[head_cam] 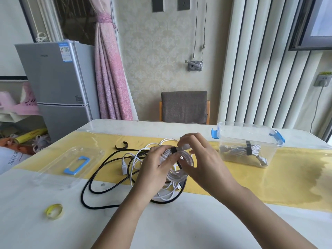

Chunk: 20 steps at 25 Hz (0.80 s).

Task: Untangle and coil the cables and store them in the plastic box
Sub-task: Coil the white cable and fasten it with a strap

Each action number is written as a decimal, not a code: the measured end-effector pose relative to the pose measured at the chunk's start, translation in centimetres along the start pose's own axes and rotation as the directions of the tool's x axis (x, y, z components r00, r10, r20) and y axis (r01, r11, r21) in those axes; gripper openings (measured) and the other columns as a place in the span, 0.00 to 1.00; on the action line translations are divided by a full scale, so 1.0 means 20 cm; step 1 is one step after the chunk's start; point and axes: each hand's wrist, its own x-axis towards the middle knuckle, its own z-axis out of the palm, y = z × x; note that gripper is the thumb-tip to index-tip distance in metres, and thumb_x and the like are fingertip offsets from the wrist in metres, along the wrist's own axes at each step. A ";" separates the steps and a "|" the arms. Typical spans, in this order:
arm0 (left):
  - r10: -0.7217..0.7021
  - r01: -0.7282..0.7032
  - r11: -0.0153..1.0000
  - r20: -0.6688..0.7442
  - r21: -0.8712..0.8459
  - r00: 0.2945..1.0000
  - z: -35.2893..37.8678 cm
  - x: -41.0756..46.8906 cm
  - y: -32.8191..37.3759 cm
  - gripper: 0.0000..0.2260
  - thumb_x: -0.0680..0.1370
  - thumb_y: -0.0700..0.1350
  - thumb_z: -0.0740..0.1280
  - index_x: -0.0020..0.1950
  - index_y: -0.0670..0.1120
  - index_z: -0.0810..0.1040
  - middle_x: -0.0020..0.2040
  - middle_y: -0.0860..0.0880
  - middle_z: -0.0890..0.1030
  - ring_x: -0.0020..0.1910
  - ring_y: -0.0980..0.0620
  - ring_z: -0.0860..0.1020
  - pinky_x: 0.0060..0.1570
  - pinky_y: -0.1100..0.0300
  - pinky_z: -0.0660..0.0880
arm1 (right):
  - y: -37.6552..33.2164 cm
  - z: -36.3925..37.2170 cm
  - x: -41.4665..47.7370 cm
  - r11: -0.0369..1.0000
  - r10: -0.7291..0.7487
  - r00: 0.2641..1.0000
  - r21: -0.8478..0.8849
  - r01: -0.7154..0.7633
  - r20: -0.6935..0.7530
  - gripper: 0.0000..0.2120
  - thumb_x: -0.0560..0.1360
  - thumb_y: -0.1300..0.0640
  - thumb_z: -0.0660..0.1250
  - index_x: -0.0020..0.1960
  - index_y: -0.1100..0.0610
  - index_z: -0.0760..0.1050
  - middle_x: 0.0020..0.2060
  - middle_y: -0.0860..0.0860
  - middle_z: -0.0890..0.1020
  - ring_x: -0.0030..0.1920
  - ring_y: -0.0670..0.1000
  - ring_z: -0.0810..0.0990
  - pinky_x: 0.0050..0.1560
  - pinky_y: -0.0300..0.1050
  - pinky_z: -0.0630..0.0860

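A coiled white cable (186,159) is held upright above the table's middle. My left hand (156,169) grips the coil's left side. My right hand (199,157) pinches a black strap (173,150) wrapped over the coil's top. Under the hands lie a loose black cable (100,168) in wide loops and tangled white cables (133,159) with a white plug. The clear plastic box (233,133) with blue latches stands at the right, and a strapped grey cable bundle (240,150) lies inside it.
The box's clear lid (53,169) with a blue handle lies at the left. A spare black strap (122,146) rests behind the cables. A yellow tape roll (53,211) sits front left. A yellow runner (287,177) crosses the white table, and a chair (184,106) stands behind it.
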 end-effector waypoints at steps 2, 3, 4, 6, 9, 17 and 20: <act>-0.004 0.006 0.999 0.038 -0.043 0.999 -0.01 0.00 0.01 0.11 0.73 0.55 0.65 0.51 0.52 0.81 0.49 0.56 0.83 0.52 0.59 0.78 0.54 0.65 0.72 | 0.00 0.00 0.00 1.000 -0.005 1.000 0.004 0.005 0.012 0.16 0.69 0.62 0.69 0.53 0.51 0.69 0.51 0.44 0.72 0.50 0.49 0.76 0.48 0.41 0.73; -0.010 0.014 0.997 0.054 -0.074 0.999 -0.01 0.00 0.01 0.12 0.73 0.54 0.65 0.51 0.51 0.81 0.48 0.55 0.83 0.51 0.59 0.79 0.53 0.65 0.72 | 0.01 0.00 0.00 1.000 -0.008 1.000 0.002 0.008 0.016 0.16 0.69 0.62 0.68 0.53 0.51 0.69 0.51 0.44 0.72 0.49 0.50 0.76 0.47 0.42 0.73; -0.014 0.021 0.995 0.062 -0.102 0.998 -0.01 0.00 0.02 0.12 0.73 0.53 0.66 0.52 0.50 0.81 0.48 0.55 0.84 0.50 0.58 0.80 0.53 0.65 0.73 | 0.01 0.00 0.00 1.000 -0.005 1.000 0.001 0.005 0.020 0.16 0.68 0.63 0.67 0.53 0.51 0.68 0.51 0.45 0.72 0.49 0.51 0.76 0.47 0.42 0.72; -0.035 0.044 0.988 0.060 -0.147 0.998 0.00 0.00 0.02 0.10 0.74 0.49 0.67 0.52 0.48 0.82 0.47 0.53 0.84 0.48 0.58 0.80 0.52 0.66 0.73 | 0.01 0.01 -0.01 1.000 0.012 1.000 0.003 -0.012 0.024 0.18 0.65 0.65 0.66 0.52 0.51 0.68 0.51 0.46 0.72 0.50 0.52 0.75 0.47 0.43 0.71; -0.121 0.139 0.947 0.079 -0.288 0.989 0.01 0.00 0.02 0.06 0.75 0.44 0.69 0.50 0.45 0.83 0.43 0.49 0.83 0.44 0.54 0.79 0.51 0.59 0.73 | 0.01 0.02 -0.01 1.000 -0.024 1.000 -0.019 0.024 0.006 0.22 0.63 0.68 0.67 0.51 0.50 0.66 0.52 0.46 0.71 0.53 0.52 0.73 0.51 0.40 0.69; -0.251 0.328 0.773 0.213 -0.544 0.944 0.00 0.01 0.00 0.17 0.67 0.50 0.74 0.48 0.38 0.82 0.47 0.41 0.77 0.46 0.46 0.75 0.48 0.52 0.71 | 0.02 -0.01 -0.01 0.893 -0.369 0.929 -0.270 0.361 0.020 0.07 0.76 0.63 0.59 0.51 0.55 0.72 0.60 0.53 0.73 0.65 0.56 0.69 0.58 0.45 0.69; -0.237 0.318 0.758 0.213 -0.569 0.948 0.00 0.02 -0.01 0.12 0.70 0.47 0.73 0.45 0.38 0.82 0.44 0.39 0.78 0.43 0.47 0.77 0.44 0.57 0.73 | 0.04 -0.02 -0.01 0.858 -0.429 0.901 -0.285 0.427 0.059 0.07 0.79 0.59 0.59 0.53 0.55 0.76 0.56 0.52 0.75 0.60 0.55 0.73 0.54 0.44 0.71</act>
